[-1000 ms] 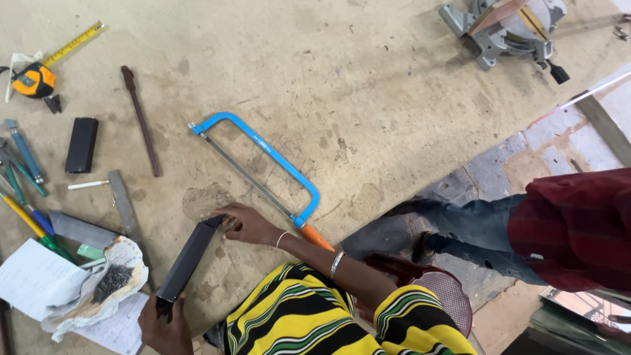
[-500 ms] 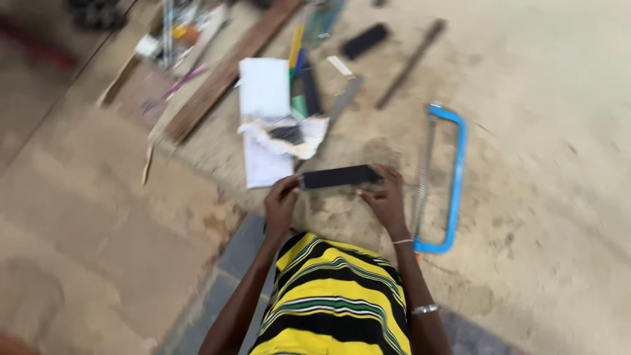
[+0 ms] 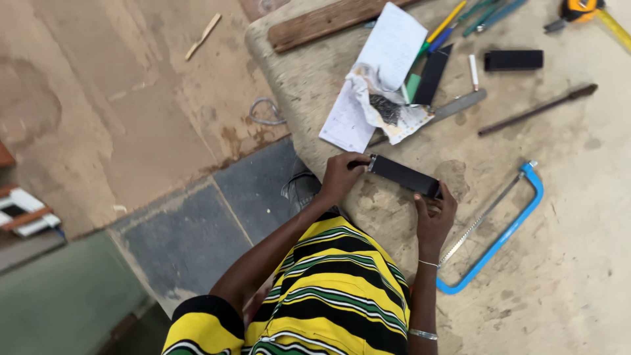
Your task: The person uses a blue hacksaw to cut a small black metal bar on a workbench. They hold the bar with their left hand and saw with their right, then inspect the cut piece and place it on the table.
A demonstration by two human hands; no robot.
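Beside the blue hacksaw point(image 3: 499, 227), toward its left, a dark flat rectangular bar point(image 3: 404, 176) is held just above the dusty workbench point(image 3: 578, 289). Going from left to right: the left hand point(image 3: 340, 176) pinches the bar's upper-left end, where a pale metal tip shows, fingers pressed together around it. The bar's long axis slopes down to the right, toward the saw. At its lower-right end the right hand point(image 3: 434, 213) grips it from below, fingers curled on the end and thumb on top. Each hand has one end, so neither is nearer; the right hand lies closer to the saw, whose toothed blade runs diagonally just beyond the wrist with its thin silver bangle.

Away from the saw, toward the bench's far edge, lie a crumpled paper wrapper point(image 3: 388, 108) on a white sheet, a worn wooden plank point(image 3: 322, 23), a bundle of coloured pencils point(image 3: 453, 20), a flat steel file point(image 3: 460, 105), a small black block point(image 3: 513, 60), a thin rusty rod point(image 3: 536, 110) and a yellow tape measure point(image 3: 582, 10). The bench top is rough, pale and scuffed. The bar looks smooth and matte.
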